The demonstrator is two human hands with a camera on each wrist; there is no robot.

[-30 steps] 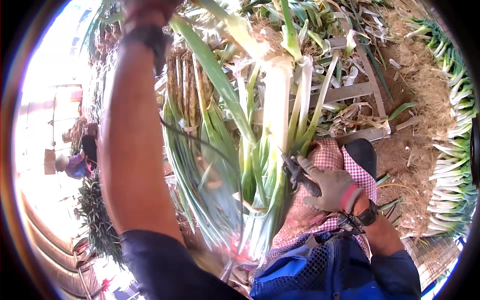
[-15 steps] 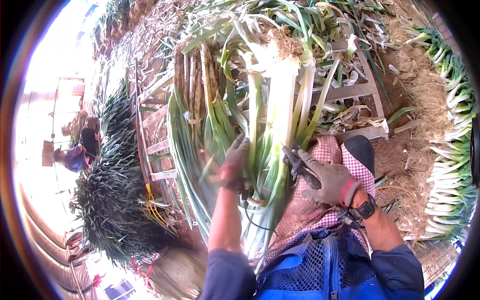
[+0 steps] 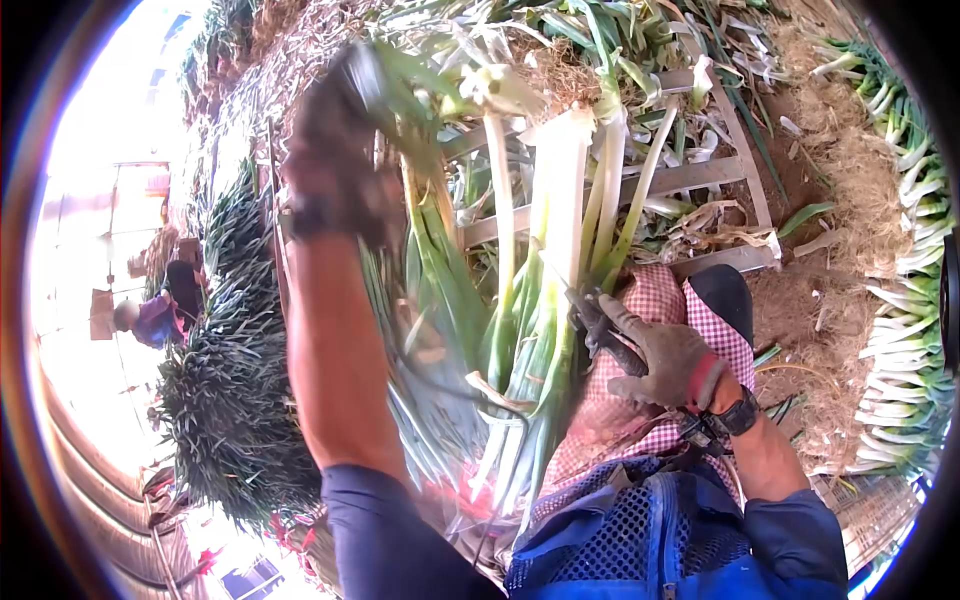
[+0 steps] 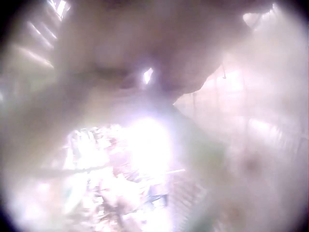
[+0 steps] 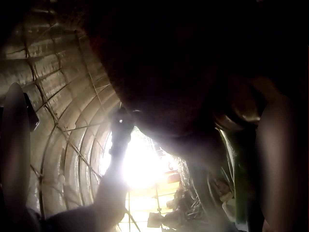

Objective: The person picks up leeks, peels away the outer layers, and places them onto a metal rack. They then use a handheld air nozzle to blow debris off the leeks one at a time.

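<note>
My gloved left hand [image 3: 340,150], blurred, is raised over the far left of a bundle of leeks [image 3: 560,190], gripping a strip of green leek leaf [image 3: 395,90]. In the left wrist view the dark glove [image 4: 145,43] fills the top, with blurred pale and green leaf [image 4: 203,145] below. Over the lap, my gloved right hand [image 3: 665,360] holds a dark hand tool [image 3: 605,335] whose thin tip points at the leeks' white stems. The leeks lie roots away from me, green leaves [image 3: 520,390] toward me. The right wrist view is mostly dark.
A slatted wooden frame [image 3: 700,183] lies under the leeks, amid peeled scraps [image 3: 705,235]. Cleaned leeks [image 3: 890,345] line the far right beside dried roots [image 3: 835,230]. A big leafy pile [image 3: 230,410] stands at left, with another person [image 3: 160,315] beyond it.
The left hand came down from the top to the leek leaves, then swung up and left again with a green leaf strip. The right hand and its tool stay nearly in place.
</note>
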